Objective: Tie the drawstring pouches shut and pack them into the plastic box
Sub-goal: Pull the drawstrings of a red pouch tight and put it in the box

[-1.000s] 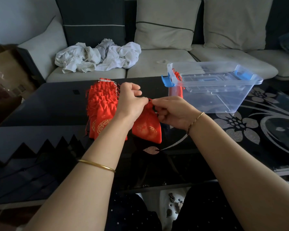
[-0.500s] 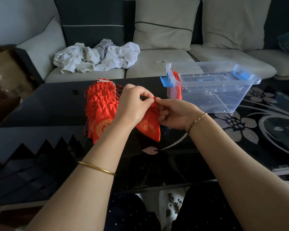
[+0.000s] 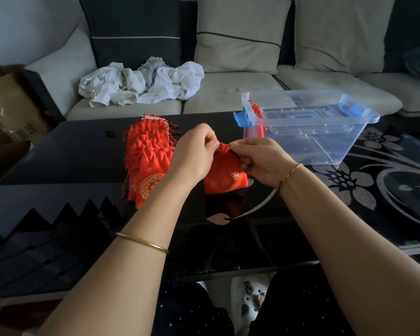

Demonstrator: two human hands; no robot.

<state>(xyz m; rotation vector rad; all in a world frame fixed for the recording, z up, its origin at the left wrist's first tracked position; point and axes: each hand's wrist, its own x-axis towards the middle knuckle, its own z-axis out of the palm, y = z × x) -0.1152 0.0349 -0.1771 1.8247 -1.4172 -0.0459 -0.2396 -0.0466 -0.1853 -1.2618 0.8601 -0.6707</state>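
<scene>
Head cam: we're pinching one red pouch (image 3: pixel 224 175) at its gathered neck w/ both hands, left hand (image 3: pixel 194 151) on one side, right hand (image 3: pixel 262 163) on the other, fingertips nearly meeting. It's low over the black table (image 3: pixel 58 154), can't tell if it touches, btw the stack of pouches (image 3: pixel 147 161) on our left & the plastic box (image 3: pixel 325 132) on our right. Another pouch (image 3: pixel 255 117) sits inside the box's left end. White cloth pile (image 3: pixel 143 83) on the sofa (image 3: pixel 228 93) behind

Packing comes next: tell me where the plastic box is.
In the head view, the plastic box sits right of centre on the black table, just beyond the right hand.
</scene>
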